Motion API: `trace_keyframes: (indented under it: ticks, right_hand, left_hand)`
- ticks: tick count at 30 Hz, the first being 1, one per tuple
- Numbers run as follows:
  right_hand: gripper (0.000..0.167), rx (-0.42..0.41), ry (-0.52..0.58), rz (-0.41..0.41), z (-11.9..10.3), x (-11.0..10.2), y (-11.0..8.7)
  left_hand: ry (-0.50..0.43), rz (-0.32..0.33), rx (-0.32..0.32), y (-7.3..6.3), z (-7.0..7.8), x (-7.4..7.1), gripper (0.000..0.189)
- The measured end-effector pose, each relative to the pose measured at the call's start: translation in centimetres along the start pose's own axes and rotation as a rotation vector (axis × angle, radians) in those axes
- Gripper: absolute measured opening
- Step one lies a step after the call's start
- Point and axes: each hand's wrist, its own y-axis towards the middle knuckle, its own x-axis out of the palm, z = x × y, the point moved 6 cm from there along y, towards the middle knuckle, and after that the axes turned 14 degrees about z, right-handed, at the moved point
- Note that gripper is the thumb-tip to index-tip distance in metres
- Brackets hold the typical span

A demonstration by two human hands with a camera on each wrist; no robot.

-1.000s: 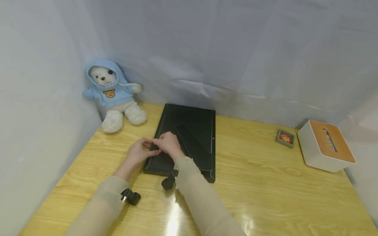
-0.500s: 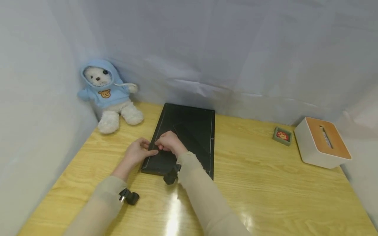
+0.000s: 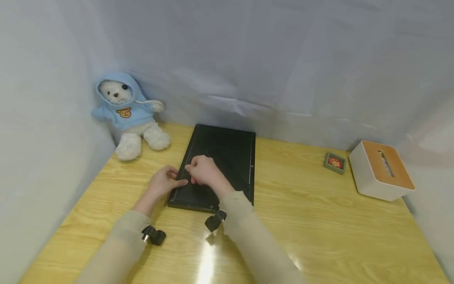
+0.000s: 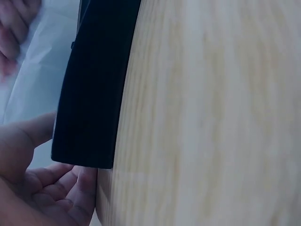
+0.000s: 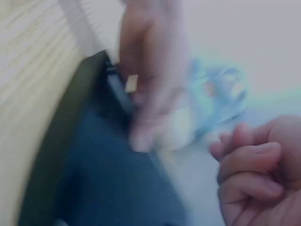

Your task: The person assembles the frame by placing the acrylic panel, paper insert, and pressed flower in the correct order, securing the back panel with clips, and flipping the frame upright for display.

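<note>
And the right hand (image 3: 203,169) has pulled clear! A second ago its fingertips met the left hand (image 3: 161,185) at the board's left edge; now there's a gap between them. Its fingers are curled in, nothing visible in their grasp, over the left part of the black board (image 3: 230,138), which lies on the table (image 3: 305,225) at the middle of the frame. Touching it or just above? Can't tell.

The left hand holds its place, pinching the board's left edge, thumb across the top, fingers along the side. The flap (image 3: 227,165) on the board, plain to see a second ago, is down to a faint outline, with the right sleeve (image 3: 262,240) covering its lower end.

Out at the sides, the bear (image 3: 133,118) sits upper left, the small tray (image 3: 335,163) and tissue box (image 3: 381,173) at right, all slightly further left in the frame than before.
</note>
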Motion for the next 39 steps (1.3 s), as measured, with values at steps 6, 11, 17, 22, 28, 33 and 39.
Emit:
trace_keyframes:
  ticks: [6,11,17,22,28,33,39]
  right_hand:
    - [0.013,-0.285,-0.224,-0.039,-1.1,-4.3,-4.2]
    - [0.01,-0.436,-0.374,-0.065,2.5,-5.7,-6.3]
    - [0.017,-0.502,-0.302,-0.144,6.1,-5.4,-7.9]
    - [0.015,-0.571,-0.299,-0.06,6.8,-5.0,-8.4]
    - [0.017,-0.55,-0.29,-0.027,7.4,-4.9,-8.6]
    - [0.023,-0.54,-0.264,-0.03,7.9,-4.9,-8.7]
    - [0.018,-0.572,-0.25,-0.007,7.8,-5.0,-8.7]
  left_hand:
    - [0.01,-0.022,0.023,-0.2,0.4,0.0,0.054]
    - [-0.007,-0.034,0.116,-0.7,0.6,-0.1,0.055]
    - [0.025,-0.003,0.342,-1.6,1.4,-0.8,0.035]
    - [0.078,-0.075,0.483,-2.6,2.2,-1.0,0.006]
    - [0.08,-0.224,0.559,-3.4,2.7,-0.7,0.003]
    - [0.091,-0.243,0.596,-3.6,2.8,-0.3,0.009]
    - [0.122,-0.225,0.656,-3.8,3.2,-0.2,0.01]
